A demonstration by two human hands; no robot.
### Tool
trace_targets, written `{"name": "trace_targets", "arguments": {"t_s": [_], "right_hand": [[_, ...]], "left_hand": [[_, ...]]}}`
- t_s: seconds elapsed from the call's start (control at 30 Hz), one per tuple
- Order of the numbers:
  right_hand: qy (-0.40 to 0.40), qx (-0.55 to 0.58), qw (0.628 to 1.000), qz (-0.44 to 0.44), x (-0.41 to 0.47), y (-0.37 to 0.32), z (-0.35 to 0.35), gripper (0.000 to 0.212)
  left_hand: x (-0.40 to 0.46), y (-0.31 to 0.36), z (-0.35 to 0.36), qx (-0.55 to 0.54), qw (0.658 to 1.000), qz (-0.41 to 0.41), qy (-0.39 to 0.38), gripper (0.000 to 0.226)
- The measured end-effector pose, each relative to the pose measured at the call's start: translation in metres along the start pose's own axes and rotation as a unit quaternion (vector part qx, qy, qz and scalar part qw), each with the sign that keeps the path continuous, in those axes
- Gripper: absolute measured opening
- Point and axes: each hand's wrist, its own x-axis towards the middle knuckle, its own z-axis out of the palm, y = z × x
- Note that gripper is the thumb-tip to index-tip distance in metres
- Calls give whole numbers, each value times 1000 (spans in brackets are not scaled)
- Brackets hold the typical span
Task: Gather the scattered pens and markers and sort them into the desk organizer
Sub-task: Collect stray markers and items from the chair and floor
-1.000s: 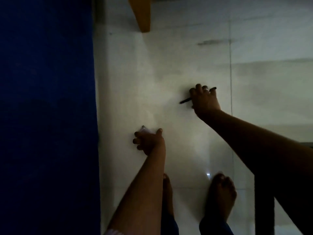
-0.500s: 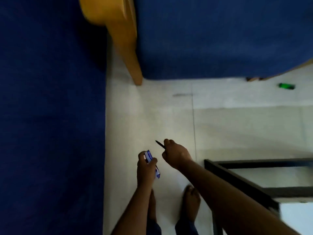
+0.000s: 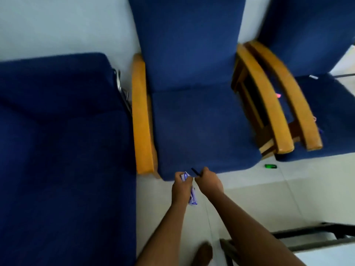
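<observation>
Both hands were full: my left hand gripped a blue-white marker, my right hand pinched a black pen.

1. Your left hand grips a blue-and-white packet, whose ends stick out above and below the fingers.
2. Your right hand, just beside the left, pinches a thin black pen with its tip angled up and away.
3. Just beyond both hands sits a blue chair with wooden armrests.
4. Well right of your right hand, a small green object lies on the floor.
</observation>
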Motion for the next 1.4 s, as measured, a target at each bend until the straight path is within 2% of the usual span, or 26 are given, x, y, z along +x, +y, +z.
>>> {"name": "trace_targets", "arguments": {"t_s": [0.17, 0.23, 0.3, 0.4, 0.57, 0.8, 0.97, 1.07, 1.13, 1.27, 1.4], "right_hand": [[21, 36, 999, 21, 37, 24, -42, 28], [23, 59, 997, 52, 56, 52, -55, 26], [26, 83, 992, 89, 63, 86, -66, 20], [70, 130, 976, 159, 68, 145, -91, 7], [219, 167, 926, 257, 80, 202, -146, 18], [331, 230, 880, 251, 132, 231, -258, 23], [331, 242, 873, 263, 186, 274, -322, 13], [326, 262, 862, 286, 225, 312, -350, 10], [307, 258, 868, 293, 252, 333, -368, 9], [215, 196, 918, 270, 312, 369, -401, 13], [144, 67, 963, 219, 358, 391, -413, 23]], "left_hand": [[26, 41, 56, -4, 999, -8, -37, 14], [36, 44, 88, 5, 999, -14, -50, 17], [42, 36, 120, 49, 995, -41, -78, 30], [34, 40, 175, 56, 990, -42, -119, 35], [14, 93, 253, 25, 985, 46, -164, 20], [17, 204, 356, 65, 966, 167, -185, 8], [57, 260, 435, 99, 965, 197, -139, 14], [87, 291, 485, 143, 953, 222, -147, 15], [104, 311, 513, 161, 942, 248, -161, 14], [153, 345, 571, 189, 927, 266, -186, 14], [220, 359, 617, 143, 966, 177, -123, 16]]}}
